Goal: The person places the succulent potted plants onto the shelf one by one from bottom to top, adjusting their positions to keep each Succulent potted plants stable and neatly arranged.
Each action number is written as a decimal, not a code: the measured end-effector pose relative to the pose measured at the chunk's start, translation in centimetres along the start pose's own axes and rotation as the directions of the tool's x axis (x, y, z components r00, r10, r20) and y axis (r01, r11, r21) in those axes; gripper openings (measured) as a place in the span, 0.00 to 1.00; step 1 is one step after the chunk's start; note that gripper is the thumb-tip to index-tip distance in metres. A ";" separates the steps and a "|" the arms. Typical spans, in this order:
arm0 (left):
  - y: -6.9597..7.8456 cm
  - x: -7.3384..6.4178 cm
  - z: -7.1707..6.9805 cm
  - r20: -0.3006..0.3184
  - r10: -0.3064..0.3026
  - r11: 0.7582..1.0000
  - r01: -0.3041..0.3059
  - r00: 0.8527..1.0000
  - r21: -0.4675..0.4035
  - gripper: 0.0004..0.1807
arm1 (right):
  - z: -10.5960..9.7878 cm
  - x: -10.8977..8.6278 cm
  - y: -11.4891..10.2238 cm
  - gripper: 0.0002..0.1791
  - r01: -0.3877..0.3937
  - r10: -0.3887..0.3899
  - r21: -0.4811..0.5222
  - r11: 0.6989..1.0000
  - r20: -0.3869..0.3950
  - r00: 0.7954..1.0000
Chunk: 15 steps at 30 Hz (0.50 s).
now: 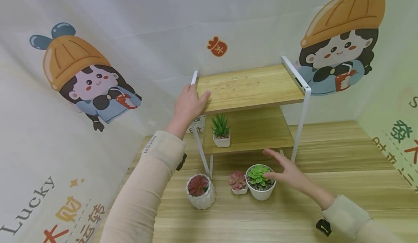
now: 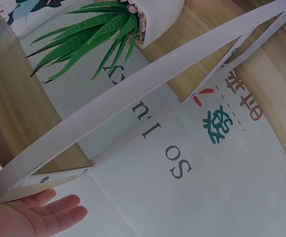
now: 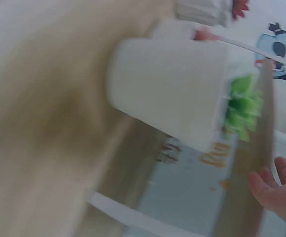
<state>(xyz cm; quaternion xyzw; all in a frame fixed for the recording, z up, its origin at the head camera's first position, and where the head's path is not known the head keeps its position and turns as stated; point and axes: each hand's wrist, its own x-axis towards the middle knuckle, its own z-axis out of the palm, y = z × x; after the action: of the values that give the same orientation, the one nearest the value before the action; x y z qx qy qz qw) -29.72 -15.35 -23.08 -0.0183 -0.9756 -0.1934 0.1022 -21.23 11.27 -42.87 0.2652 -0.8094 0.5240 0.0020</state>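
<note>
A two-tier wooden shelf [image 1: 251,87] with white metal side frames stands on the table. My left hand [image 1: 191,103] holds its upper left corner, thumb over the top board and fingers outside the white frame [image 2: 133,91]. On the lower board, at the left, sits a spiky green potted plant [image 1: 221,130] in a white square pot. My right hand [image 1: 290,172] is open, fingers spread, beside a green succulent [image 1: 259,176] in a round white pot [image 3: 167,89] before the shelf. In the right wrist view, the fingers [image 3: 264,185] appear near a board edge.
Left of the round pot, a small pink succulent [image 1: 237,180] stands close against it. Further left is a dark red succulent [image 1: 198,185] in a ribbed white pot, near the shelf's left leg. Printed cloth [image 1: 163,47] hangs behind and at both sides of the wood-grain table [image 1: 343,156].
</note>
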 end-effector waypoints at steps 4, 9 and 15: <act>0.0 -0.1 0.0 -0.001 0.006 1.000 -0.006 1.000 0.004 0.39 | 1.2 -0.9 1.8 0.47 -0.049 0.049 -0.067 0.997 -0.008 0.999; 0.0 0.0 0.0 -0.003 0.012 1.000 -0.012 1.000 0.004 0.39 | 2.5 -1.2 4.0 0.61 -0.116 0.117 -0.086 0.990 0.007 0.993; 0.0 0.0 0.0 -0.008 0.011 1.000 -0.011 1.000 0.007 0.38 | 3.8 -1.0 5.7 0.67 -0.096 0.097 -0.017 0.995 0.007 0.995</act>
<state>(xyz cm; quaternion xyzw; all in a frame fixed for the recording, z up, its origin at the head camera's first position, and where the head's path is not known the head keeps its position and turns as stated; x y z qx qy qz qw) -29.70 -15.36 -23.08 -0.0226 -0.9757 -0.1897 0.1074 -21.78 10.22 -49.75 0.2279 -0.8256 0.5156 -0.0244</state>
